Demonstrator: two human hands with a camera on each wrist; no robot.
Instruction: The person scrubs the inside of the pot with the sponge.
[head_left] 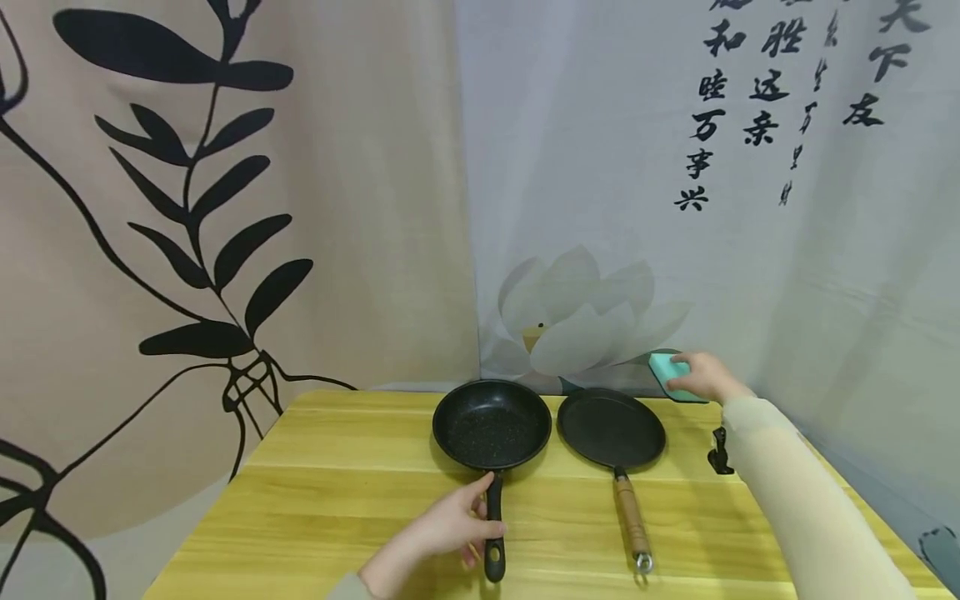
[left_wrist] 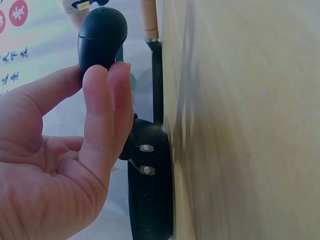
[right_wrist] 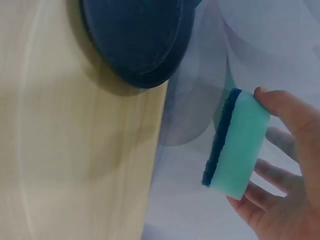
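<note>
A deep black frying pan (head_left: 491, 427) sits on the wooden table, its handle toward the person. My left hand (head_left: 453, 523) grips that black handle (left_wrist: 102, 35) between thumb and fingers. Right of it lies a flat black pan (head_left: 611, 427) with a wooden handle (head_left: 632, 515), untouched. My right hand (head_left: 705, 375) holds a turquoise sponge (right_wrist: 242, 145) by its edges, raised near the table's back right corner. The sponge's dark scouring side (right_wrist: 222, 137) faces the table in the right wrist view.
A small black object (head_left: 720, 452) stands on the table (head_left: 337, 492) beside the right forearm, its kind unclear. Behind the table's back edge hangs a printed cloth (head_left: 375, 208) with leaves, a lotus and writing.
</note>
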